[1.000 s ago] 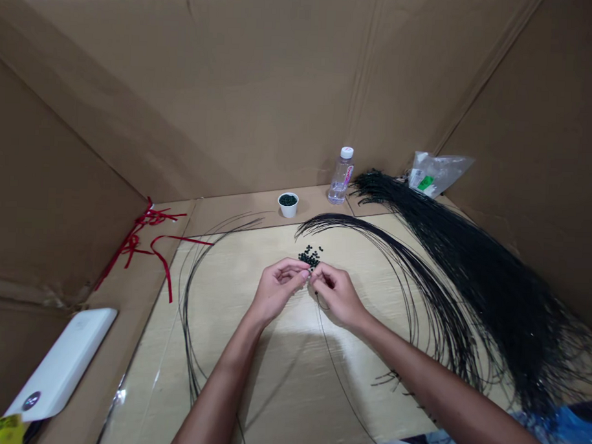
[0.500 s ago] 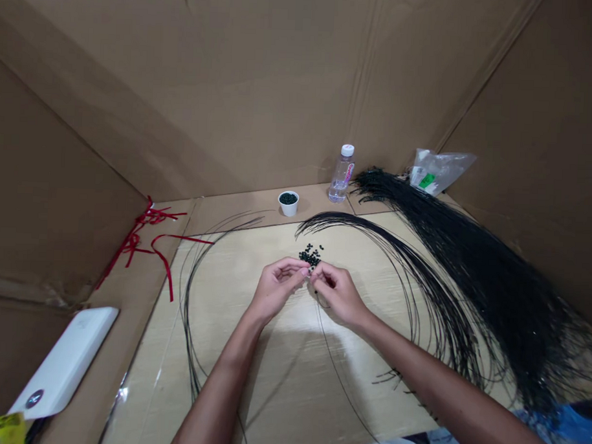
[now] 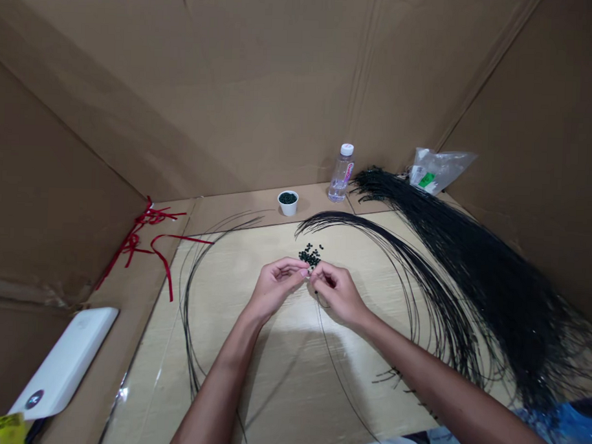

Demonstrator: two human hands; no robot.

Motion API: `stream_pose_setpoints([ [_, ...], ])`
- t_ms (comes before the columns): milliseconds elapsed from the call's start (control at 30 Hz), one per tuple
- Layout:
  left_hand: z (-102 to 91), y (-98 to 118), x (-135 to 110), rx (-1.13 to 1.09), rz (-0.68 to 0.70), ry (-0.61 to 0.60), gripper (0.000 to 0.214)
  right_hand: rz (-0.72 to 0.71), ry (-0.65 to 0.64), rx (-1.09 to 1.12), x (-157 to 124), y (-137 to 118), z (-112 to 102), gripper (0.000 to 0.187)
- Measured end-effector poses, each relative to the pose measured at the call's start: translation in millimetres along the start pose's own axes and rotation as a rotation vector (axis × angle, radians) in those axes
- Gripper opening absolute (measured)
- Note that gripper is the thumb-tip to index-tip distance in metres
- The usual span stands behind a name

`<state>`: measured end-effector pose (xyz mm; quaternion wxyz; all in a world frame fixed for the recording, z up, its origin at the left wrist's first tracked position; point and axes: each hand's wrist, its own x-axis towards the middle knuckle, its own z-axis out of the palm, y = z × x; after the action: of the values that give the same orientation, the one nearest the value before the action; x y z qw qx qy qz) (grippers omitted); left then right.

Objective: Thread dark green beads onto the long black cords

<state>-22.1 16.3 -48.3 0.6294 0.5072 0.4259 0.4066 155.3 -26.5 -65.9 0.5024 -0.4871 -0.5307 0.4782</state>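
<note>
My left hand (image 3: 277, 289) and my right hand (image 3: 340, 293) meet over the middle of the board, thumbs and fingers pinched, fingertips nearly touching. A thin black cord (image 3: 328, 346) runs down from my right fingers toward the front edge, with a small dark bead or knot just below the hand. What my left fingertips pinch is too small to make out. Right behind the fingertips lies a loose pile of small dark beads (image 3: 308, 255), partly covered by the hands. A white cup (image 3: 287, 209) filled with similar dark green beads stands farther back.
Thin black cords (image 3: 187, 322) curve along the left. A bundle of black cords (image 3: 438, 311) arcs on the right, beside a thicker bundle (image 3: 488, 274). Around the edges are a bottle (image 3: 341, 178), plastic bag (image 3: 438, 170), red ribbons (image 3: 165, 269), white power bank (image 3: 70, 363) and cardboard walls (image 3: 262, 85).
</note>
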Motion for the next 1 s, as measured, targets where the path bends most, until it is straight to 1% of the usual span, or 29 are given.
stream_pose_setpoints([
  [333, -0.1, 0.8, -0.3, -0.017, -0.009, -0.046, 0.037, -0.007, -0.026, -0.007, -0.3, -1.9, -1.5, 0.016],
  [1000, -0.8, 4.0, -1.7, 0.021, -0.019, -0.073, 0.037, -0.012, -0.035, -0.007, -0.2, -4.5, -1.6, 0.017],
])
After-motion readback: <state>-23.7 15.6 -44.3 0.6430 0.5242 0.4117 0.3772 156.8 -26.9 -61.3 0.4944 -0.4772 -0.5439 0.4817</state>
